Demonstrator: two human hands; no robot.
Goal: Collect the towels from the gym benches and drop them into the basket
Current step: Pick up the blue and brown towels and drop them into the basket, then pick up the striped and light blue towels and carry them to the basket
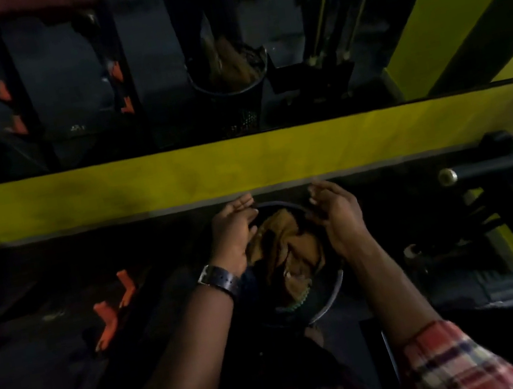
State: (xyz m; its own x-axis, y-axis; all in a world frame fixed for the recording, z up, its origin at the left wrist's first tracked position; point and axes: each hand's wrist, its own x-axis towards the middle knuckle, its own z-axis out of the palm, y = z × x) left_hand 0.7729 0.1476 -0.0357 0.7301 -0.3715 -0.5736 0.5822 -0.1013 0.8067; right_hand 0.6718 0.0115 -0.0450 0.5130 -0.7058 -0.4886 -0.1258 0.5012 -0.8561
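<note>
Yellow wall band (243, 165), orange hooks (114, 308)

mustard-brown towel (285, 240), red plaid sleeve (449, 362), yellow band (177, 179)

1. Basket (331, 297): left rim hidden behind left hand (233, 237) and wrist.
2. Towels (287, 250): dim, count indeterminable.
3. Plaid sleeves (449, 362): cut off by bottom edge.

The round dark metal-rimmed basket (333, 290) is open on top, though brown crumpled towels (287, 250) fill most of it. A yellow wall band (176, 177) blocks passage just behind; orange-tipped black rack bars (114, 308) crowd the left.
</note>
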